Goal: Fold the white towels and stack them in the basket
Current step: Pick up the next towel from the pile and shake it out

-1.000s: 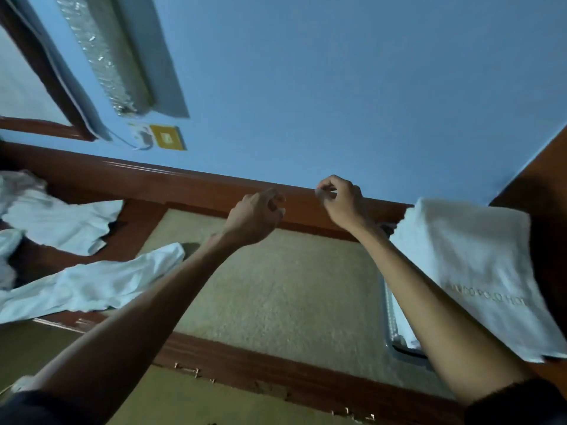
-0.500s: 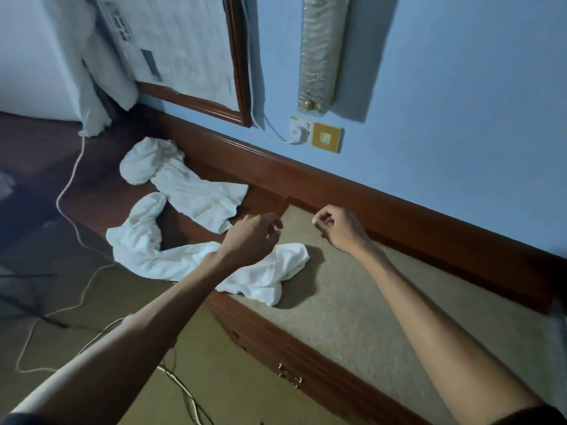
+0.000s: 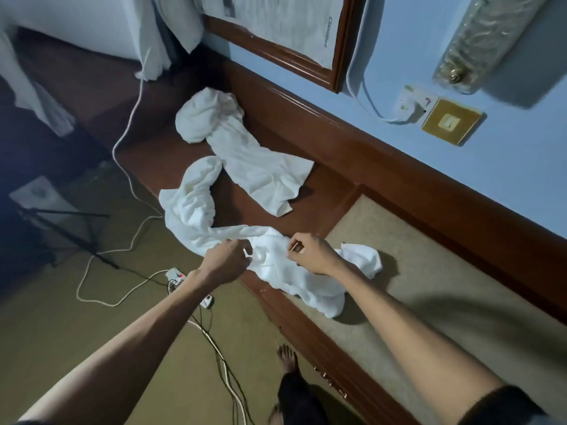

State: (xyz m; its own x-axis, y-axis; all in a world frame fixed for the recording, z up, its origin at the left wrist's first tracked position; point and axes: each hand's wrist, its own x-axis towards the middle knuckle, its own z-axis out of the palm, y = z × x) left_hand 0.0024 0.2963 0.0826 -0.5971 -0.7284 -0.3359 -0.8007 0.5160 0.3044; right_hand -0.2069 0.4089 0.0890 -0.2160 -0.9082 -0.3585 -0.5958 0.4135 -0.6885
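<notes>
A long crumpled white towel (image 3: 188, 207) lies across the front edge of the dark wooden counter (image 3: 325, 191), its right end on the beige inlay (image 3: 445, 271). My left hand (image 3: 228, 260) grips a fold near the towel's middle, fingers curled. Just to its right, my right hand (image 3: 311, 253) pinches the same towel between thumb and forefinger. A second crumpled white towel (image 3: 254, 167) lies further back on the counter, apart from both hands. No basket is in view.
White and dark cables (image 3: 129, 167) trail over the floor to a power strip (image 3: 176, 279), beside a tripod leg (image 3: 70, 231). My bare foot (image 3: 288, 357) stands near the counter front. A framed sheet (image 3: 291, 35), a socket (image 3: 411, 102) and a switch plate (image 3: 451, 122) are on the blue wall.
The view has swung left and down, away from the basket with a folded towel. Both hands, earlier curled in the air and holding nothing, have come down onto the near crumpled towel.
</notes>
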